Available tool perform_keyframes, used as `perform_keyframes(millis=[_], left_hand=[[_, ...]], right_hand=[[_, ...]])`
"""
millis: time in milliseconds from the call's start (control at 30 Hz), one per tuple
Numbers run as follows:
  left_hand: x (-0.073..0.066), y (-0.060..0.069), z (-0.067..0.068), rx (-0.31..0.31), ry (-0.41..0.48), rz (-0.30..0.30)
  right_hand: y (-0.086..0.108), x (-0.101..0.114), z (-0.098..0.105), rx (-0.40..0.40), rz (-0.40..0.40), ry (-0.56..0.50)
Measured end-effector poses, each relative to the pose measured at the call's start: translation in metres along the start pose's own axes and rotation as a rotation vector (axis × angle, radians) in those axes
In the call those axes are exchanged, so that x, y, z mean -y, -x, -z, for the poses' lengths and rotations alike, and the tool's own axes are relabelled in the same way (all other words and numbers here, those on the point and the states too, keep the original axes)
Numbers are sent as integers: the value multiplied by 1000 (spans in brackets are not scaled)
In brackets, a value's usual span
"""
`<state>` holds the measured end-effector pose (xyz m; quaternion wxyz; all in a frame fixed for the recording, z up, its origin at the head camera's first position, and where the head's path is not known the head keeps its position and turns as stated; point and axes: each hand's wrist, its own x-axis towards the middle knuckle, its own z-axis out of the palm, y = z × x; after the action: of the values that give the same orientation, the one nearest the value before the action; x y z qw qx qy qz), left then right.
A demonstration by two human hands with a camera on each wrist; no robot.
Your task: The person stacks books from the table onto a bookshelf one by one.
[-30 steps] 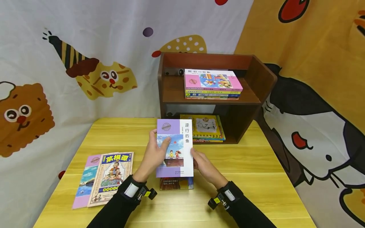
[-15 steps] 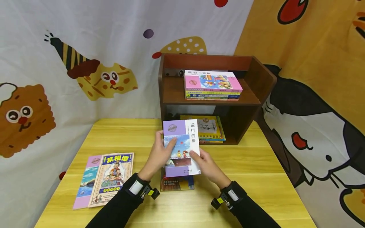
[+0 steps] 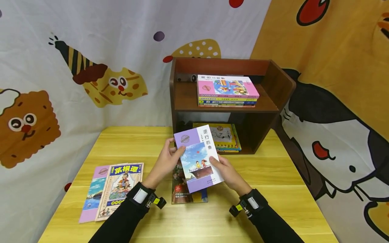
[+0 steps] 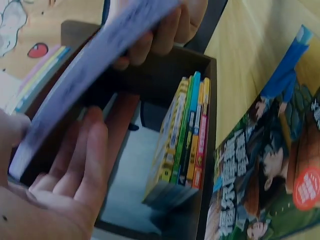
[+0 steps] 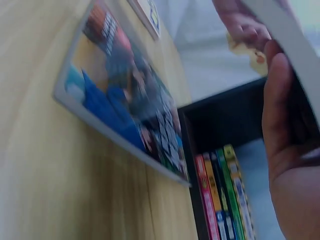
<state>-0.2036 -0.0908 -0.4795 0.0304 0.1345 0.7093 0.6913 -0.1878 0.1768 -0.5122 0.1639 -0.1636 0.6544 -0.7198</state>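
Observation:
A purple and white book (image 3: pixel 197 158), tilted with its top toward the left, is held above the table by both hands. The left hand (image 3: pixel 164 163) pinches its left edge, thumb on the cover and fingers behind. On the lower right edge the right hand (image 3: pixel 229 173) grips it, thumb on the front. In the left wrist view the book's spine (image 4: pixel 75 85) crosses between the left hand (image 4: pixel 65 185) and the other hand. Beneath it lies a dark illustrated book (image 3: pixel 182 194), partly covered; the right wrist view shows that dark book (image 5: pixel 125 85) beside the right hand (image 5: pixel 290 150).
A brown two-level shelf (image 3: pixel 225 109) stands at the back, with a book stack (image 3: pixel 228 91) on its upper level and yellow-topped books (image 3: pixel 223 135) below. At the left of the table (image 3: pixel 273 189), a comic-covered book (image 3: pixel 124 182) overlaps a purple book (image 3: pixel 94 192).
The held book has moved right and then tilted counterclockwise, showing more of the dark book beneath. The right thumb has shifted from the book's edge onto its cover.

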Motion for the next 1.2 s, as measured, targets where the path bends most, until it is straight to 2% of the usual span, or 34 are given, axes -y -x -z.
perform_keyframes(millis=[100, 200, 300, 433, 600, 800, 967, 1033, 1200], left_hand=[[-2, -4, 9, 60, 66, -13], [-8, -9, 15, 137, 109, -70], [-18, -12, 19, 220, 92, -110], [-26, -13, 20, 298, 18, -89], [-27, -10, 19, 352, -38, -32], [-21, -7, 18, 321, -76, -53], [-1, -13, 20, 247, -138, -124], [4, -14, 20, 220, -154, -150], [-1, -12, 19, 170, -125, -168]], right_hand=[[-4, 3, 14, 32, -23, -49], [-7, 10, 28, 69, -47, -31], [-9, 17, 37, 119, -76, 16], [-10, 24, 43, 171, -127, 59], [-12, 26, 44, 189, -167, 86], [-11, 29, 42, 200, -165, 145], [-11, 31, 40, 186, -167, 195], [-12, 30, 39, 146, -152, 239], [-7, 32, 40, -5, -101, 297]])
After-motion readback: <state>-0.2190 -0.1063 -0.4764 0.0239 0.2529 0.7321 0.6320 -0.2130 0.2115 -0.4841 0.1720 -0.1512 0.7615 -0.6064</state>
